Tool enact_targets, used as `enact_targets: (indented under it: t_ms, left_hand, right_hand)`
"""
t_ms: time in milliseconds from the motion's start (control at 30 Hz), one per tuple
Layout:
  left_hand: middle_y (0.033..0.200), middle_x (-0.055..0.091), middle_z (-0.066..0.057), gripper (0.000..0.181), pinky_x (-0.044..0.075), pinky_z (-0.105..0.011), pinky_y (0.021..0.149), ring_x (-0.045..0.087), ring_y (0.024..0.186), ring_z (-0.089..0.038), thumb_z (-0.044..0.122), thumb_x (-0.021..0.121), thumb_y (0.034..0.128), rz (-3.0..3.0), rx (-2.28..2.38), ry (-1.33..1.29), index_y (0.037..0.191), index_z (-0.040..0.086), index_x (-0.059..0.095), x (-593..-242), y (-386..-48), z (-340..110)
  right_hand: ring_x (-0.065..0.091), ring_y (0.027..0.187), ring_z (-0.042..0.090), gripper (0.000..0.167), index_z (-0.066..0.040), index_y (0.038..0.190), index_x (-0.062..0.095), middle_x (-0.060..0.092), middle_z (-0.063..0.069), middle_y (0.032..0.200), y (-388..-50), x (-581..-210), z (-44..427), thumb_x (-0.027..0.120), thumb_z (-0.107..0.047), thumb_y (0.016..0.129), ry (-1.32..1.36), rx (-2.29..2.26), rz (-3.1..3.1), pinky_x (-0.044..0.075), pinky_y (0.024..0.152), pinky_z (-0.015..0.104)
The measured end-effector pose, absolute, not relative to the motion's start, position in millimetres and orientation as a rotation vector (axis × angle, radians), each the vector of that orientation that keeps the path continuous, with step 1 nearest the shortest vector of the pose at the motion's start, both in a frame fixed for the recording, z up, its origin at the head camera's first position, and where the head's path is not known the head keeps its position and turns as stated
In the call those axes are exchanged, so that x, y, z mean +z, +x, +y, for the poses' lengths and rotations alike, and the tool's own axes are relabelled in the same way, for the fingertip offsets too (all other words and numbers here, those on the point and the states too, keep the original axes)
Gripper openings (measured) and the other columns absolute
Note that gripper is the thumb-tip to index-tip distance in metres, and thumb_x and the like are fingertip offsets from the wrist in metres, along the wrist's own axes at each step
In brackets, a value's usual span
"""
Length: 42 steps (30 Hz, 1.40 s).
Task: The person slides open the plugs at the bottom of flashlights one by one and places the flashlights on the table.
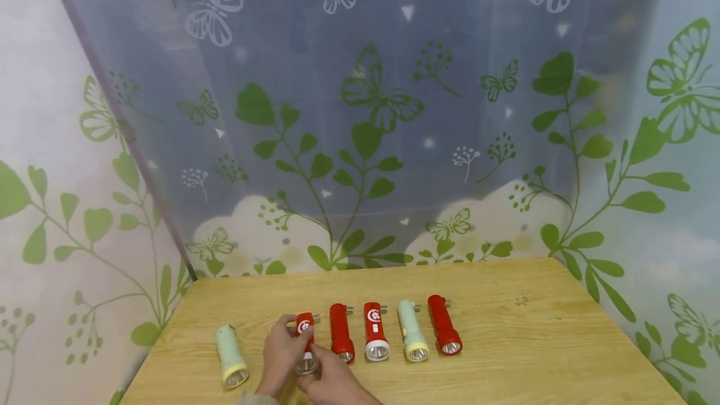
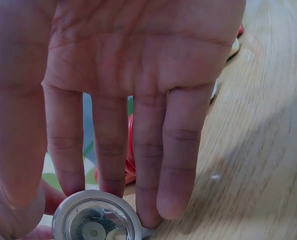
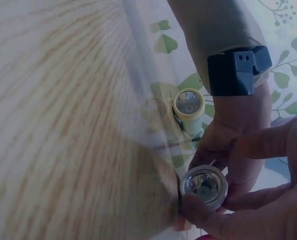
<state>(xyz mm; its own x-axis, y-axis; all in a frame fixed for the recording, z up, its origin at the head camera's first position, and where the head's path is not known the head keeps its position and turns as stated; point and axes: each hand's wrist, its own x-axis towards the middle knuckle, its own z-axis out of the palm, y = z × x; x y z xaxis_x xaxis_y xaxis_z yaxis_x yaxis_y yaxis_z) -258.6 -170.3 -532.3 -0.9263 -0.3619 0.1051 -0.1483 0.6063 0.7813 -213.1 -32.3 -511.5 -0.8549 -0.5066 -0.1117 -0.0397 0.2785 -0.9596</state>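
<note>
In the head view a red flashlight (image 1: 304, 318) with a white emblem lies between both hands, its lens end toward the person. My left hand (image 1: 281, 354) holds its body from the left, thumb over the top. With thumb and fingers, my right hand (image 1: 336, 381) grips the lens end. The round lens (image 2: 96, 222) shows below the left fingers in the left wrist view. Seen from the right wrist, the right thumb and fingers are around the lens rim (image 3: 204, 187). Much of the flashlight's middle is hidden by the hands.
Right of the hands stand in a row a red flashlight (image 1: 340, 330), a red one with a white head (image 1: 375, 330), a pale green one (image 1: 412, 330) and another red one (image 1: 444, 325). A pale green flashlight (image 1: 229, 355) lies left on the wooden table (image 1: 534, 342). Patterned curtains surround it.
</note>
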Motion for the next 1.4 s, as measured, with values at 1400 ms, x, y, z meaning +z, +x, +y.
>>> enact_targets:
  t_ms: [1400]
  left_hand:
    - [0.107,0.073,-0.025,0.06,0.052,-0.049,0.081,0.067,0.098,-0.037,0.03,0.076,0.0891,-2.677,-1.169,0.297,0.13,-0.005,0.052,-532.2,-267.7,-165.8]
  right_hand:
    - [0.039,0.146,0.04,0.07,0.0,0.154,0.037,0.042,0.021,0.158,-208.7,-493.6,-21.5,0.069,-0.02,0.095,-0.37,-1.61,2.168,0.031,0.116,0.066]
